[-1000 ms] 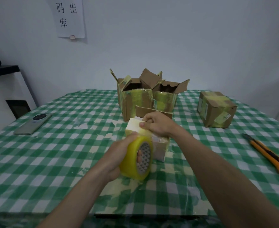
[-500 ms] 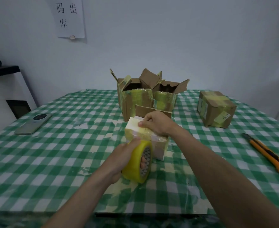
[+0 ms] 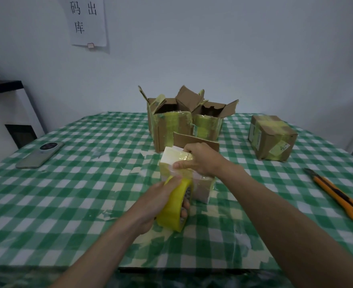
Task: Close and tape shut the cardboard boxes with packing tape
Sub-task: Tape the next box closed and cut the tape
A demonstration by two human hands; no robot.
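1. Head view, centre: a small pale box [image 3: 184, 175] stands on the checked tablecloth [image 3: 78, 194], one brown flap [image 3: 194, 140] upright at its far side. Yellowish tape already lies over its near top edge.
2. Head view, right hand [image 3: 198, 161]: it lies across the box's top, thumb on the near edge over the tape and fingers curled at the far edge. This looks meant to pin the box and the stuck tape end so that neither slides under a pull.
3. Head view, left hand [image 3: 161, 202]: it grips the yellow tape roll [image 3: 174, 206], thumb over the outer rim and fingers through the core, low against the box's near face. That hold would let the roll turn and pay out tape down the side.
4. Head view, behind: two opened boxes [image 3: 184, 121] with raised flaps wait just beyond, probably the next ones to close. A taped box [image 3: 272, 137] stands well apart on the right, seemingly done.
5. Head view, edges: an orange utility knife [image 3: 337, 194] lies to the right, within reach for cutting the tape. A phone [image 3: 39, 155] lies far to the left, out of the way.
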